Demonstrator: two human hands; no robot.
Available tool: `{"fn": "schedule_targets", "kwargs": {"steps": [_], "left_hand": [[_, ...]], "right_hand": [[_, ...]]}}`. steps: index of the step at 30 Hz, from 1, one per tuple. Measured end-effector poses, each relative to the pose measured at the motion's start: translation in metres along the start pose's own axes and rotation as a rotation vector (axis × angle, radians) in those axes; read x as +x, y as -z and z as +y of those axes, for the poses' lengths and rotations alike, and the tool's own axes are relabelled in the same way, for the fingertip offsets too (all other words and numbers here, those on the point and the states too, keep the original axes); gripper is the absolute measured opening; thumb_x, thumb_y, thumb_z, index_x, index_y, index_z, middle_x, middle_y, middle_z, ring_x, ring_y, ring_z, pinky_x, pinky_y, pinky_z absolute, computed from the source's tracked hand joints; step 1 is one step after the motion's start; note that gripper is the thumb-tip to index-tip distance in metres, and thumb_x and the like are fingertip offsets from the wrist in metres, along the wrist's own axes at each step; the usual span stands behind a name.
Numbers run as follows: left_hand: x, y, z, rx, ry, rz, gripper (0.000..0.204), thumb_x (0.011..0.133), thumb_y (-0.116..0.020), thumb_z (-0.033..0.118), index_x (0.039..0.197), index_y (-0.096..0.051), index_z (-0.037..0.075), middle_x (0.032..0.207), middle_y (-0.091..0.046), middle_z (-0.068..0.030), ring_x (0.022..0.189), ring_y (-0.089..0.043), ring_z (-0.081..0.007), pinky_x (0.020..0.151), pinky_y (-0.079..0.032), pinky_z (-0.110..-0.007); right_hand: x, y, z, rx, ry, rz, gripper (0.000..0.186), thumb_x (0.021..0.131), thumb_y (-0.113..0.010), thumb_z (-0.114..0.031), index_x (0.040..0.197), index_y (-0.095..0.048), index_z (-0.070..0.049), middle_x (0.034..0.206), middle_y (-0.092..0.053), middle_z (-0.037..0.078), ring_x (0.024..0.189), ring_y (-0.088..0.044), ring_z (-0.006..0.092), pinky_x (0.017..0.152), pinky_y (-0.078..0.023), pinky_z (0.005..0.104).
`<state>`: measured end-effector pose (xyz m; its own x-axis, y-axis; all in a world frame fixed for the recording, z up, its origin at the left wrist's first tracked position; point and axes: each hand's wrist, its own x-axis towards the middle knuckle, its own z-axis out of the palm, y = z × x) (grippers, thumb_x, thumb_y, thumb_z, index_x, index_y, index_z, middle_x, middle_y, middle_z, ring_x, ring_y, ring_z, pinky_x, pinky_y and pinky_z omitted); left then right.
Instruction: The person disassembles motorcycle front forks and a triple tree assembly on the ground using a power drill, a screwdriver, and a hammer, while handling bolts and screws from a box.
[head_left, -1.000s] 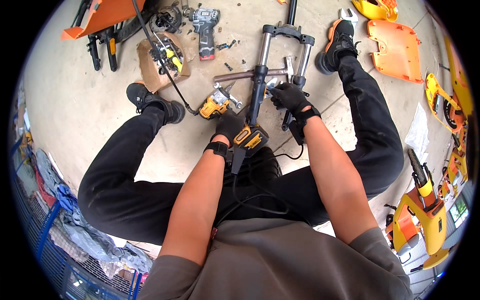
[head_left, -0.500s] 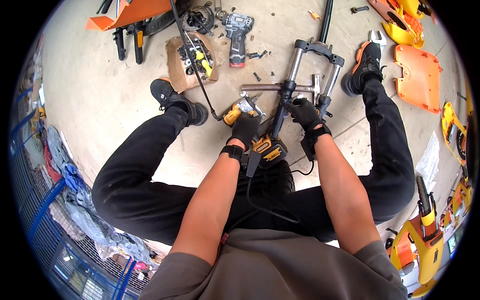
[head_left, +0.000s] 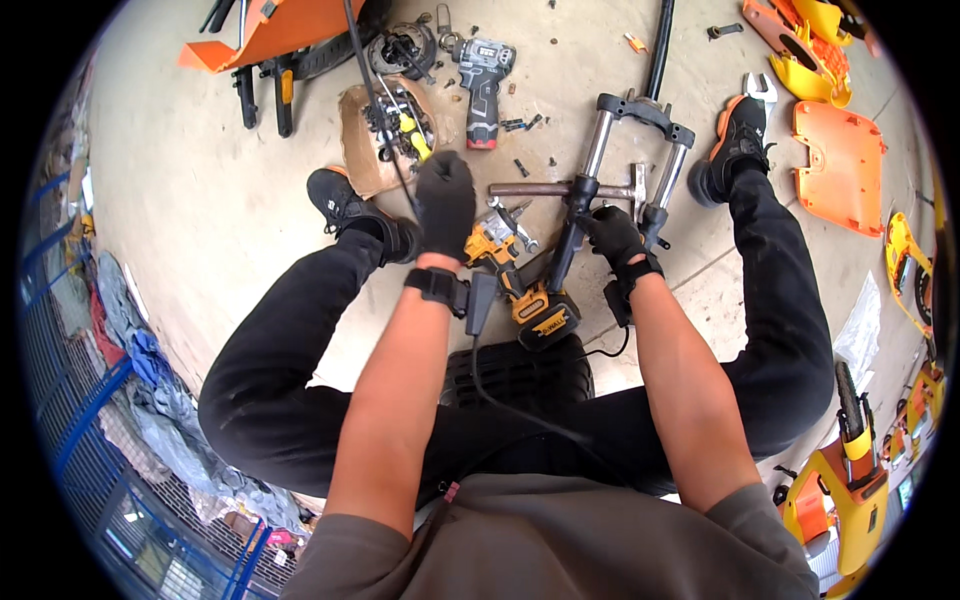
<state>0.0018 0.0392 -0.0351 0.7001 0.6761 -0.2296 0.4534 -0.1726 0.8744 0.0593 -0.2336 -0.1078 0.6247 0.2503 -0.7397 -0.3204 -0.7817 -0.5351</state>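
Observation:
My left hand (head_left: 445,205), in a black glove, hovers by the near right edge of a cardboard box (head_left: 368,172) of loose hardware and a yellow-handled screwdriver (head_left: 411,130). Its fingers are curled out of sight. A thin black cable (head_left: 388,135) runs down just left of it. My gloved right hand (head_left: 612,235) is closed on the left leg of a two-legged suspension fork (head_left: 577,205), which lies on the floor. A hammer (head_left: 530,189) lies across behind the fork leg. Between my hands rests a yellow cordless drill (head_left: 505,262), with nobody holding it.
A grey cordless driver (head_left: 483,95) and scattered bolts (head_left: 520,125) lie ahead. Past my right foot are an open-ended wrench (head_left: 760,92) and orange panels (head_left: 840,165). A black tire (head_left: 520,372) lies between my thighs. An orange-fendered wheel assembly (head_left: 290,40) stands far left.
My left hand has left the yellow drill and moved forward and left to the cardboard box. My right hand stays on the fork leg. The view has shifted slightly.

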Motion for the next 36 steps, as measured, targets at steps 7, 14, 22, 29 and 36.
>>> {"fn": "schedule_targets", "kwargs": {"steps": [7,14,22,29,36], "left_hand": [[0.115,0.029,-0.053,0.827,-0.191,0.306,0.015,0.084,-0.060,0.015,0.089,-0.067,0.003,0.093,-0.066,-0.0252,0.080,-0.066,-0.0354,0.070,-0.052,-0.042],[0.136,0.036,-0.067,0.465,0.108,-0.198,0.031,0.086,-0.067,0.018,0.112,-0.063,0.003,0.095,-0.069,-0.0136,0.082,-0.067,-0.0258,0.073,-0.051,-0.037],[0.061,-0.012,0.081,0.351,-0.542,0.015,0.018,0.093,-0.063,0.013,0.104,-0.059,-0.002,0.090,-0.064,-0.0101,0.075,-0.062,-0.0195,0.071,-0.050,-0.033],[-0.022,-0.088,0.116,-0.447,0.200,-0.596,0.018,0.092,-0.067,0.014,0.104,-0.065,0.000,0.089,-0.065,-0.0008,0.076,-0.060,-0.0060,0.065,-0.048,-0.020],[-0.045,-0.118,0.016,0.339,0.104,-0.603,0.038,0.081,-0.069,0.034,0.095,-0.066,-0.002,0.088,-0.068,-0.0193,0.078,-0.066,-0.0345,0.075,-0.052,-0.042]], "right_hand": [[-0.019,0.026,-0.055,0.169,0.000,0.064,0.042,0.082,-0.067,-0.034,0.098,-0.071,0.005,0.090,-0.071,0.023,0.086,-0.069,0.0334,0.078,-0.052,0.0401],[-0.012,0.014,-0.038,0.183,0.037,0.104,0.041,0.085,-0.065,-0.035,0.108,-0.066,-0.001,0.102,-0.069,0.024,0.103,-0.065,0.0374,0.091,-0.049,0.0433],[-0.049,0.036,-0.106,0.415,0.200,0.102,0.059,0.084,-0.070,-0.039,0.125,-0.057,0.001,0.109,-0.066,0.022,0.102,-0.065,0.0332,0.091,-0.050,0.0383],[-0.077,0.069,-0.115,0.427,0.390,0.148,0.051,0.085,-0.070,-0.033,0.119,-0.055,0.001,0.104,-0.066,0.018,0.093,-0.067,0.0260,0.081,-0.052,0.0373],[-0.031,0.147,-0.016,0.610,0.001,0.442,0.020,0.086,-0.073,-0.023,0.092,-0.063,-0.008,0.070,-0.058,0.000,0.055,-0.055,0.0097,0.050,-0.047,0.0262]]}}
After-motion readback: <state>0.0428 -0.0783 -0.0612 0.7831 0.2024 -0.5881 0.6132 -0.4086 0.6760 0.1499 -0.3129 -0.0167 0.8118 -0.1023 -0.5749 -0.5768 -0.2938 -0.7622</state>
